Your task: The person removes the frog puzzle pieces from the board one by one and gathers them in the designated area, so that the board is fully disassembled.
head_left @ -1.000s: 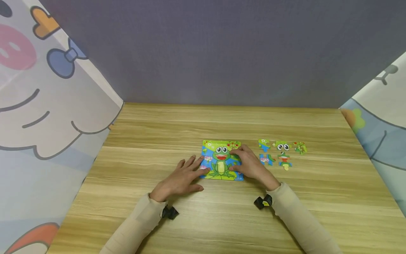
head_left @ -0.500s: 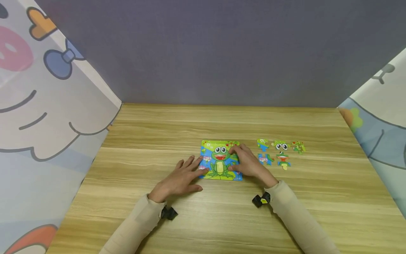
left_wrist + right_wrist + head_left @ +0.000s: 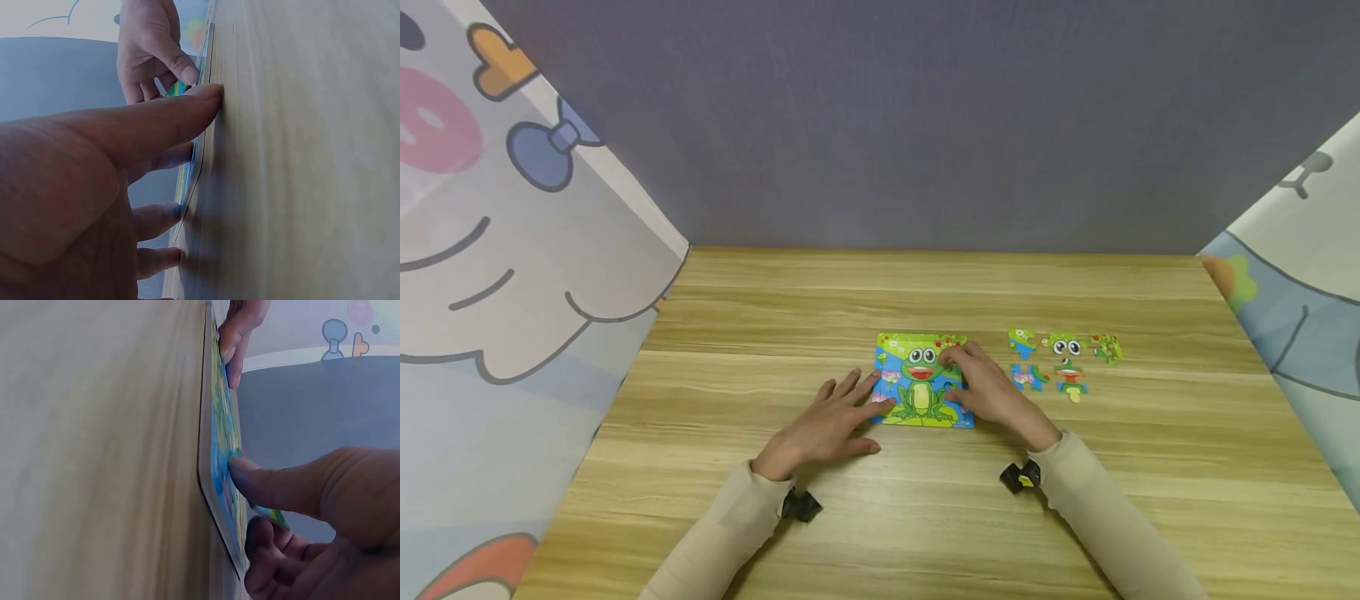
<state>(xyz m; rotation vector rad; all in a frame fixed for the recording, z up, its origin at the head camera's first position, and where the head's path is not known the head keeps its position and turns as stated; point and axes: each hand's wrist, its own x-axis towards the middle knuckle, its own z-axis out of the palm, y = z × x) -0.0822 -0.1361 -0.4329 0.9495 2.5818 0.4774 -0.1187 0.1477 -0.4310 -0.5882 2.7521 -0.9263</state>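
A frog puzzle is worked on by two hands on a wooden table.
The puzzle's left side is touched by the spread fingers of the left hand; at its right side, a small tilted piece is pinched between thumb and fingers of the right hand, while loose pieces are laid nearby, farther right.

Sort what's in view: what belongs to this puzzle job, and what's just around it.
Belongs:
- frog puzzle board
- puzzle piece pinched by the right hand
- loose pieces right of the board
- left hand at the board's edge

Just around:
- grey panel
- cartoon-print panels
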